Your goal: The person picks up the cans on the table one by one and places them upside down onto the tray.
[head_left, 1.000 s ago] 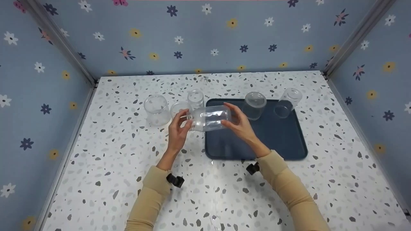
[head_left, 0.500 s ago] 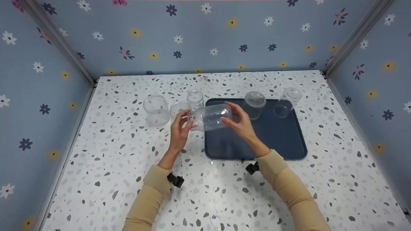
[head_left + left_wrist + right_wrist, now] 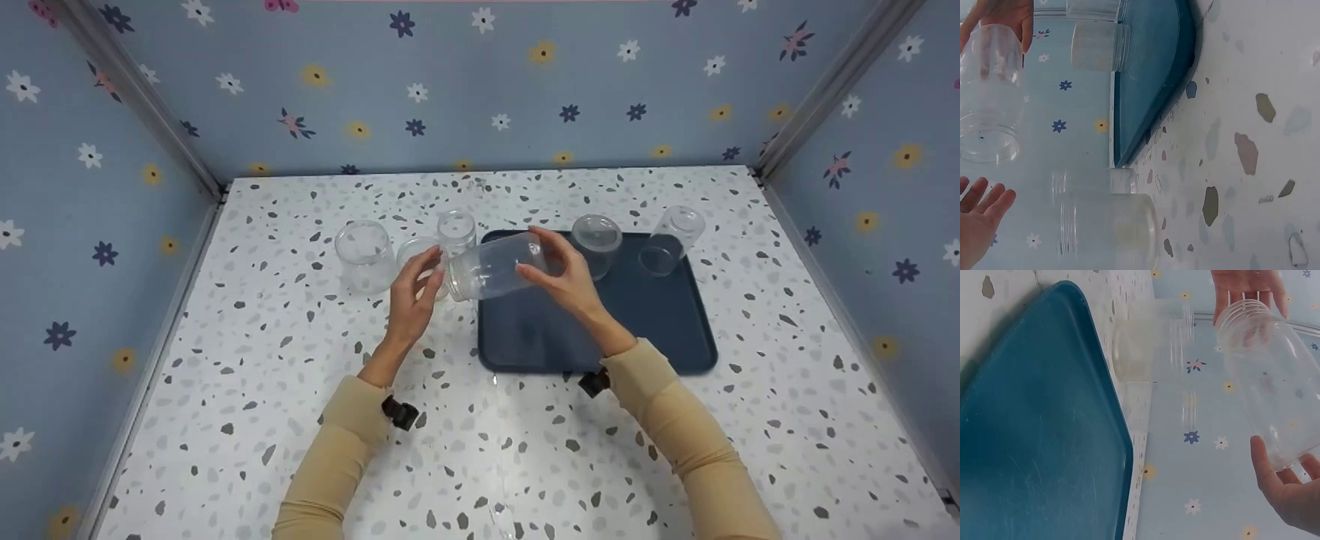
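Note:
A clear jar point(image 3: 496, 268) with a threaded mouth is held in the air over the left part of the blue tray, lying nearly on its side with the mouth to the left. My right hand point(image 3: 571, 281) grips its base end between thumb and fingers, as the right wrist view also shows around the jar's bottom point(image 3: 1280, 461). Just off the mouth is my left hand point(image 3: 412, 296). In the left wrist view the fingers of this left hand point(image 3: 985, 219) are spread and relaxed, with a gap between them and the jar rim point(image 3: 988, 151).
On the blue tray point(image 3: 600, 337), a squat jar point(image 3: 596, 240) and a narrow one point(image 3: 671, 240) stand upside down along the back. Left of the tray are a wide jar point(image 3: 366, 259), a slim jar point(image 3: 456, 229) and another, partly hidden jar point(image 3: 420, 247). Patterned walls enclose the table.
My left hand has let go of the jar's mouth and drawn slightly left. The jar, in my right hand, has tilted further, its base end now farther back.

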{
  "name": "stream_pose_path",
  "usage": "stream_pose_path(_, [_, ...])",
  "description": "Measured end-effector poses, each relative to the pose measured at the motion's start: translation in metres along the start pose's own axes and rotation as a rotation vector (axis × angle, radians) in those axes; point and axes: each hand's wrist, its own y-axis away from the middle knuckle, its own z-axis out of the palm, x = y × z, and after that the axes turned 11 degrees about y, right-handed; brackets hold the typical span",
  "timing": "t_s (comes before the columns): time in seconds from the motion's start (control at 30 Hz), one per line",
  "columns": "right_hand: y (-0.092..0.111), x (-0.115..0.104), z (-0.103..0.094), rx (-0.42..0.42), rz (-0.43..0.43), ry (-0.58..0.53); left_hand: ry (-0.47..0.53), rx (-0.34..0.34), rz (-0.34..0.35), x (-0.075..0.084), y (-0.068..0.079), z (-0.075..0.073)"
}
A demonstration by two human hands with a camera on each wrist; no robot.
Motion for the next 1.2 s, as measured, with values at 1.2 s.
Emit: stream_pose_path(1.2, [-0.048,0.036,-0.008,-0.099,0.000,0.395,-0.909,-0.025,-0.146,-0.045,-0.043,-0.073])
